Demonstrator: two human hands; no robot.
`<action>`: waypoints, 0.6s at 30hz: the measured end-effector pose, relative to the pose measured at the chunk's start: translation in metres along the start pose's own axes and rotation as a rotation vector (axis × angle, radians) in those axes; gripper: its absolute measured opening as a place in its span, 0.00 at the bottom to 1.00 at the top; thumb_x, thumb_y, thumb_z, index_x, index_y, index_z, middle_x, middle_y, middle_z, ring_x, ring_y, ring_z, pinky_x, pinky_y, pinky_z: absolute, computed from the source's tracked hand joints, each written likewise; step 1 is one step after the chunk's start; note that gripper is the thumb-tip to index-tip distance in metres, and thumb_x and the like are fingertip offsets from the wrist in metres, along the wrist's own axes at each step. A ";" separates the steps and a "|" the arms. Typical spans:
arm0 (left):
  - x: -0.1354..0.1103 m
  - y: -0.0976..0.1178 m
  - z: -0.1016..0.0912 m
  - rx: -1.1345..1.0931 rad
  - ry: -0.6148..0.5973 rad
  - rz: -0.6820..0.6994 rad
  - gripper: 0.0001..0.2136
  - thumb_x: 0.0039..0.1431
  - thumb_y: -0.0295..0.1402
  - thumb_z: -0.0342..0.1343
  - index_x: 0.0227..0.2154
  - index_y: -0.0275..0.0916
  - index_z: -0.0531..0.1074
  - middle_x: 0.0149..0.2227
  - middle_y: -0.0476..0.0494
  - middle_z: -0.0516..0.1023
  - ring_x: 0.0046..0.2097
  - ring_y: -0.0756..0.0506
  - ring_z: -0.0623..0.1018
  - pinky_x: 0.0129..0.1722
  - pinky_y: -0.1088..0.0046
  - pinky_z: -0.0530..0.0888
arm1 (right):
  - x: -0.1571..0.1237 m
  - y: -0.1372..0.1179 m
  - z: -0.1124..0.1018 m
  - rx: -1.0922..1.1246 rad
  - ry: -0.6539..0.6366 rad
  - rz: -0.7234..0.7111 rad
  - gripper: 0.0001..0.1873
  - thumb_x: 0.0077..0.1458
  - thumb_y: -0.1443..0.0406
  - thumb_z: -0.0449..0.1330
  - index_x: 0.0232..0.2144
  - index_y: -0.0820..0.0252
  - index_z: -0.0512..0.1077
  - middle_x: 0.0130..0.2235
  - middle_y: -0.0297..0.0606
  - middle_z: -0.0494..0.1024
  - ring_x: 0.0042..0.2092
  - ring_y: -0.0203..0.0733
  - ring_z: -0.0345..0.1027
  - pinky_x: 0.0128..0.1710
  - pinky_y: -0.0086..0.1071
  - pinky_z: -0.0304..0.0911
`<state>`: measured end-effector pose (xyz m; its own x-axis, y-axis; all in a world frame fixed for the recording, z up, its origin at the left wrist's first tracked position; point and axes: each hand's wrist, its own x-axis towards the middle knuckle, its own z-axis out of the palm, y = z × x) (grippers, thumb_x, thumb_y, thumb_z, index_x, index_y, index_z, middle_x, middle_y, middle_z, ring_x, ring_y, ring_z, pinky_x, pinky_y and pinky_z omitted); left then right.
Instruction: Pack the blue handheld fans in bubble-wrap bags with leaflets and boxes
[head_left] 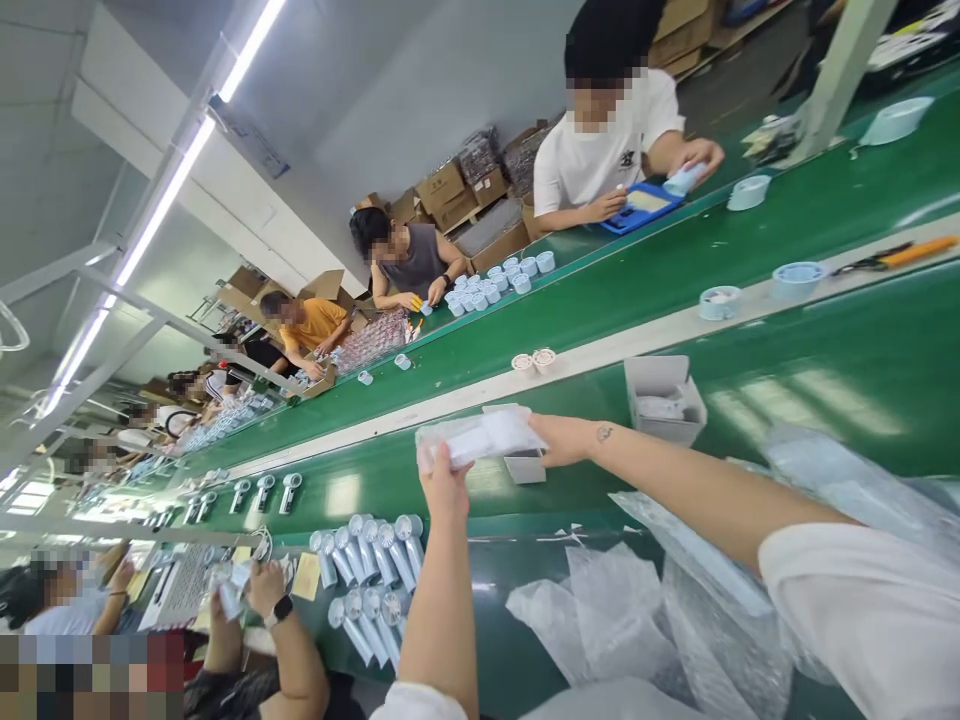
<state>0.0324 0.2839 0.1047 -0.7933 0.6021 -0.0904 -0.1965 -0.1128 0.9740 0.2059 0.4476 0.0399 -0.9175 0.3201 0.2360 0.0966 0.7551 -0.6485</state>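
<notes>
A long white item in a clear plastic bag (480, 438) is stretched between my hands above the green belt. My left hand (446, 482) is closed on its left end from below, thumb up. Around its right end my right hand (561, 440) is closed, though the fingertips are partly hidden. What the bagged item is, I cannot tell. Just under it and partly covered by it sits a small open white box (526, 468). To the right of my right hand, another open white box (667, 405) has a bagged thing inside.
Crumpled plastic bags (600, 610) lie in front of me, with rows of pale blue handheld devices (375, 550) to the left. Along the pale divider (600, 350) are white round parts (534, 360), pale blue cups (796, 280) and orange-handled pliers (911, 252). Several co-workers sit along the belts.
</notes>
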 end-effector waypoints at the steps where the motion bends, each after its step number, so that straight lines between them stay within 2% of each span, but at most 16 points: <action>1: 0.007 -0.007 0.001 0.037 0.025 0.010 0.24 0.48 0.45 0.67 0.45 0.40 0.69 0.41 0.43 0.77 0.38 0.45 0.81 0.30 0.71 0.80 | 0.002 0.002 0.007 0.005 -0.002 0.006 0.30 0.42 0.61 0.69 0.50 0.57 0.72 0.51 0.46 0.75 0.53 0.58 0.70 0.55 0.47 0.65; 3: 0.016 -0.016 -0.002 0.183 0.064 0.052 0.22 0.52 0.44 0.64 0.46 0.39 0.68 0.40 0.43 0.78 0.38 0.44 0.81 0.31 0.70 0.80 | 0.002 0.004 0.017 0.018 -0.004 0.017 0.27 0.44 0.60 0.68 0.48 0.58 0.72 0.53 0.48 0.74 0.54 0.58 0.69 0.56 0.47 0.65; 5: 0.018 -0.019 -0.009 0.432 0.068 0.142 0.20 0.56 0.45 0.61 0.47 0.39 0.68 0.37 0.43 0.78 0.37 0.44 0.80 0.34 0.68 0.80 | 0.000 0.004 0.026 0.038 0.004 0.021 0.21 0.46 0.60 0.67 0.44 0.58 0.72 0.54 0.48 0.73 0.55 0.56 0.69 0.56 0.46 0.66; 8: 0.010 -0.015 -0.010 0.859 0.013 0.393 0.17 0.61 0.43 0.56 0.48 0.39 0.69 0.40 0.40 0.79 0.42 0.42 0.80 0.43 0.64 0.78 | -0.002 0.002 0.040 0.072 0.046 0.040 0.18 0.48 0.63 0.66 0.43 0.56 0.71 0.56 0.47 0.70 0.58 0.54 0.67 0.58 0.45 0.64; 10: 0.001 -0.010 0.002 1.108 -0.067 0.526 0.14 0.64 0.40 0.53 0.49 0.38 0.69 0.45 0.35 0.79 0.47 0.40 0.80 0.47 0.64 0.76 | -0.005 0.002 0.049 0.086 0.090 0.079 0.20 0.48 0.64 0.66 0.44 0.56 0.70 0.57 0.47 0.68 0.58 0.55 0.67 0.58 0.46 0.64; 11: -0.003 -0.007 0.012 1.221 -0.115 0.548 0.14 0.65 0.39 0.52 0.49 0.37 0.69 0.46 0.34 0.78 0.48 0.39 0.79 0.47 0.65 0.75 | -0.008 0.002 0.053 0.090 0.115 0.109 0.20 0.48 0.64 0.66 0.45 0.56 0.69 0.58 0.48 0.66 0.57 0.55 0.68 0.57 0.47 0.65; 16: -0.006 0.001 0.065 1.623 -0.294 0.419 0.12 0.67 0.39 0.51 0.48 0.39 0.70 0.42 0.36 0.78 0.41 0.40 0.81 0.38 0.69 0.73 | -0.029 0.003 0.065 0.091 0.246 0.297 0.29 0.48 0.62 0.65 0.52 0.58 0.62 0.63 0.57 0.54 0.53 0.57 0.70 0.52 0.53 0.67; 18: -0.001 0.003 0.075 1.688 -0.341 0.436 0.12 0.66 0.40 0.53 0.47 0.40 0.70 0.41 0.38 0.78 0.41 0.40 0.80 0.37 0.70 0.72 | -0.035 0.002 0.065 0.107 0.261 0.338 0.31 0.47 0.61 0.65 0.53 0.58 0.60 0.62 0.56 0.57 0.52 0.56 0.70 0.49 0.49 0.69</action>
<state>0.0761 0.3421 0.1239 -0.4346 0.8999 0.0373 0.8996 0.4316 0.0670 0.2129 0.4011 -0.0168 -0.7117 0.6832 0.1633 0.3219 0.5239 -0.7886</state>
